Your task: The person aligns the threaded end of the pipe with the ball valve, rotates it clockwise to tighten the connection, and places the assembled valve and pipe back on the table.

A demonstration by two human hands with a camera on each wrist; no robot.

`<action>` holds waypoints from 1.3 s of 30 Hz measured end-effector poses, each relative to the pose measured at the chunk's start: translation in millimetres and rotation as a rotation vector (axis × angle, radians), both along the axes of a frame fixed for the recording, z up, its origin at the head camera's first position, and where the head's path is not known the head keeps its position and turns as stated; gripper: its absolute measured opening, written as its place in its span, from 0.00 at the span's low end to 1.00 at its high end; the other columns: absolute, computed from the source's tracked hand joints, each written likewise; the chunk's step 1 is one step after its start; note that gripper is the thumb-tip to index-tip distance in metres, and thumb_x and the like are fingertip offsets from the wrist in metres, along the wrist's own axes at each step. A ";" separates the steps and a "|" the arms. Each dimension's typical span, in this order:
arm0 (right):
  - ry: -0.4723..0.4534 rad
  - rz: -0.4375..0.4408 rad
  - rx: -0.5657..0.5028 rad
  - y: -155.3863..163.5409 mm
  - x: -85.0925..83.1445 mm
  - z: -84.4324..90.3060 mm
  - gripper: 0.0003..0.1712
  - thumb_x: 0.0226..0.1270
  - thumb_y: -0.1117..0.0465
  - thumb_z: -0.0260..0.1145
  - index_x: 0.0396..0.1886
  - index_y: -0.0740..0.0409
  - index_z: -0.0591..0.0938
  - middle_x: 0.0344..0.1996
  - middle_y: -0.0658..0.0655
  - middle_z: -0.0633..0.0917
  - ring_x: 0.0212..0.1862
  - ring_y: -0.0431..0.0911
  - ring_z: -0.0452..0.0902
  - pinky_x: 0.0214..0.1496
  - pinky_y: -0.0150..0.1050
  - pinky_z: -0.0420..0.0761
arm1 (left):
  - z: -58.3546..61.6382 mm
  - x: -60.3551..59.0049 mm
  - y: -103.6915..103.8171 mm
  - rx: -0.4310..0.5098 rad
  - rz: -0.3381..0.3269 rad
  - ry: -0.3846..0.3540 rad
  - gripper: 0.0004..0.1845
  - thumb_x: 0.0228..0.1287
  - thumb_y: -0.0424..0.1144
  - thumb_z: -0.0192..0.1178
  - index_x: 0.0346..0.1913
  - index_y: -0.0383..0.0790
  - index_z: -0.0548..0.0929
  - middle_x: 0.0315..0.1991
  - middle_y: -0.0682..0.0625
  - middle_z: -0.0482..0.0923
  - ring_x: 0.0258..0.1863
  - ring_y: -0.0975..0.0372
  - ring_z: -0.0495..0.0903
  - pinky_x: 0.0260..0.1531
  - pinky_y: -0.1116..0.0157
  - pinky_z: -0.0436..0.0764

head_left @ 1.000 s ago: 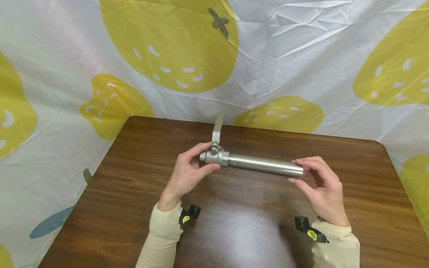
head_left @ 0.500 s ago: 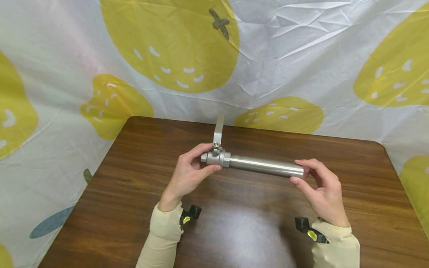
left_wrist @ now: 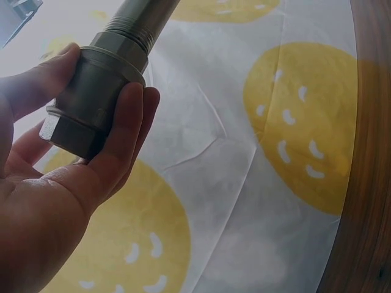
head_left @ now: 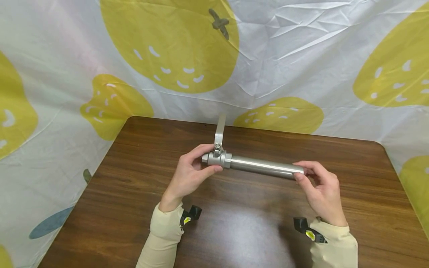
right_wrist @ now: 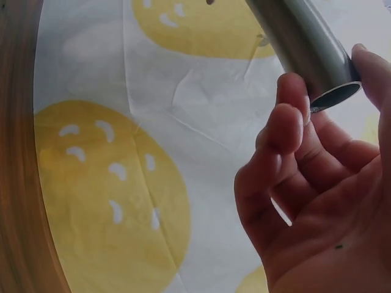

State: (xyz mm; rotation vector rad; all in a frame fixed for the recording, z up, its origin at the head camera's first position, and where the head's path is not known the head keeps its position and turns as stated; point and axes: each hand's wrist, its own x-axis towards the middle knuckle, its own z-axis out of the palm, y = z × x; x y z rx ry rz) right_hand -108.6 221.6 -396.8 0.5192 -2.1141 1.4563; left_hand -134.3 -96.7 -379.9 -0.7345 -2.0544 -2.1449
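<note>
Steel valve (head_left: 217, 159) and pipe (head_left: 264, 166), joined end to end, up over the brown table (head_left: 134, 163)! Clasped round the valve by the left hand (head_left: 186, 174), fingers and thumb; pinched near the pipe's open end by the right hand (head_left: 323, 190), partly covering that end overhead. Lever (head_left: 219, 130) jutting away, across the table's back edge. Behind, yellow-patterned cloth (head_left: 285, 70). Nearer, beige sleeves (head_left: 164, 238), black wrist cameras (head_left: 195, 212).

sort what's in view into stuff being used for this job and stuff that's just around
In use:
valve with lever, in the left hand
pipe, its end in the valve, in the right hand

Just around:
table, below
cloth, behind and at the sides
</note>
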 end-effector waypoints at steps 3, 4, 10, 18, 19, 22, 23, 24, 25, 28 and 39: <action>-0.017 0.082 -0.080 0.2 0.4 -0.8 0.17 0.56 0.76 0.69 0.46 0.78 0.78 0.31 0.45 0.85 0.32 0.32 0.78 0.33 0.20 0.76 | 0.4 0.3 -0.2 -0.006 0.017 0.011 0.28 0.48 0.18 0.68 0.56 0.24 0.75 0.53 0.33 0.75 0.45 0.63 0.77 0.42 0.73 0.81; -0.015 0.120 -0.109 0.5 0.2 -1.0 0.21 0.53 0.78 0.70 0.48 0.79 0.77 0.32 0.46 0.85 0.32 0.33 0.78 0.35 0.21 0.77 | 0.4 0.2 -0.5 -0.008 0.022 0.016 0.28 0.48 0.17 0.68 0.56 0.24 0.75 0.53 0.33 0.75 0.45 0.63 0.77 0.42 0.73 0.81; 0.015 0.242 -0.168 0.8 -1.0 -1.3 0.35 0.34 0.93 0.65 0.51 0.82 0.72 0.37 0.50 0.84 0.36 0.37 0.78 0.43 0.23 0.78 | -0.8 -1.0 -2.2 -0.008 0.029 0.029 0.28 0.49 0.18 0.68 0.56 0.23 0.75 0.52 0.31 0.75 0.46 0.63 0.77 0.43 0.73 0.81; 0.030 0.193 -0.100 1.1 -0.6 -1.5 0.31 0.34 0.94 0.64 0.46 0.82 0.74 0.41 0.48 0.84 0.39 0.35 0.80 0.44 0.22 0.79 | 1.6 0.6 -3.4 -0.012 0.019 0.018 0.28 0.49 0.16 0.66 0.57 0.23 0.74 0.52 0.31 0.75 0.45 0.63 0.77 0.42 0.73 0.80; 0.030 0.178 -0.080 1.2 -0.6 -1.5 0.31 0.34 0.93 0.65 0.46 0.81 0.75 0.41 0.47 0.83 0.39 0.35 0.79 0.44 0.21 0.78 | 1.6 0.6 -3.5 -0.012 0.018 0.016 0.28 0.49 0.16 0.66 0.57 0.23 0.74 0.52 0.31 0.75 0.45 0.63 0.76 0.42 0.73 0.80; 0.041 0.179 -0.066 1.1 -1.8 -0.9 0.28 0.38 0.89 0.70 0.45 0.80 0.76 0.41 0.48 0.83 0.38 0.36 0.76 0.43 0.22 0.77 | 1.4 0.5 -3.8 -0.013 0.019 0.009 0.28 0.49 0.16 0.66 0.57 0.23 0.74 0.52 0.31 0.75 0.45 0.63 0.76 0.41 0.73 0.80; 0.049 0.196 -0.078 0.3 -2.1 0.7 0.26 0.40 0.86 0.71 0.45 0.80 0.76 0.42 0.49 0.82 0.38 0.37 0.75 0.43 0.23 0.77 | 1.7 0.7 -3.9 -0.013 0.019 0.007 0.28 0.49 0.16 0.66 0.57 0.23 0.74 0.52 0.32 0.75 0.45 0.63 0.76 0.41 0.73 0.80; 0.058 0.212 -0.088 -0.8 -2.1 2.9 0.26 0.41 0.85 0.72 0.44 0.81 0.76 0.43 0.50 0.82 0.39 0.38 0.74 0.43 0.23 0.76 | 1.9 0.9 -3.9 -0.013 0.019 0.004 0.28 0.49 0.16 0.66 0.57 0.23 0.74 0.52 0.32 0.75 0.44 0.63 0.76 0.41 0.74 0.80; 0.068 0.234 -0.107 -1.8 -2.1 5.0 0.25 0.42 0.84 0.72 0.44 0.81 0.75 0.43 0.52 0.82 0.40 0.39 0.74 0.43 0.24 0.76 | 2.0 0.9 -4.0 -0.014 0.019 0.004 0.28 0.49 0.16 0.66 0.57 0.23 0.74 0.52 0.32 0.75 0.44 0.63 0.76 0.41 0.74 0.80; 0.097 0.285 -0.150 -5.3 -0.9 12.7 0.24 0.43 0.83 0.73 0.43 0.84 0.75 0.45 0.58 0.82 0.40 0.40 0.74 0.43 0.25 0.76 | 2.3 1.1 -4.2 -0.012 0.018 0.005 0.28 0.49 0.17 0.67 0.57 0.23 0.74 0.52 0.32 0.75 0.44 0.63 0.76 0.41 0.74 0.80; 0.075 0.242 -0.143 0.5 -2.3 5.4 0.25 0.43 0.84 0.72 0.45 0.83 0.77 0.39 0.54 0.82 0.38 0.40 0.72 0.45 0.25 0.76 | 1.0 0.1 -2.4 0.001 0.003 0.024 0.28 0.50 0.21 0.69 0.57 0.23 0.75 0.52 0.34 0.75 0.45 0.63 0.77 0.41 0.73 0.81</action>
